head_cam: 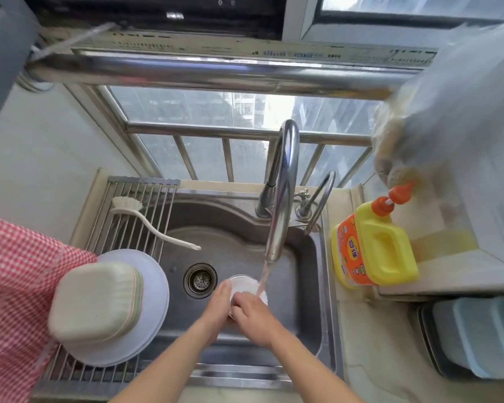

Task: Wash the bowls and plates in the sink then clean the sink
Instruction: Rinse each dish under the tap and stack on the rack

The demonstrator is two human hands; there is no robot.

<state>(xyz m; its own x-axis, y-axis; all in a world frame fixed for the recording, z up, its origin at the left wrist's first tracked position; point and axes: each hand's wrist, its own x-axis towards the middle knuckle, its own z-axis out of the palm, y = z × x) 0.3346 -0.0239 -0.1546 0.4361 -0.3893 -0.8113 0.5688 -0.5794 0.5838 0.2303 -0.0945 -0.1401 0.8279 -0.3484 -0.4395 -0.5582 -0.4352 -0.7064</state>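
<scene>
Steel sink [303, 257] with roll-up rack [134, 199] over its left side holding brush [146, 219], stacked plates [154, 286] and upturned bowls [99, 301]; yellow detergent bottle [381, 245] on right-edge counter [370, 359].
</scene>
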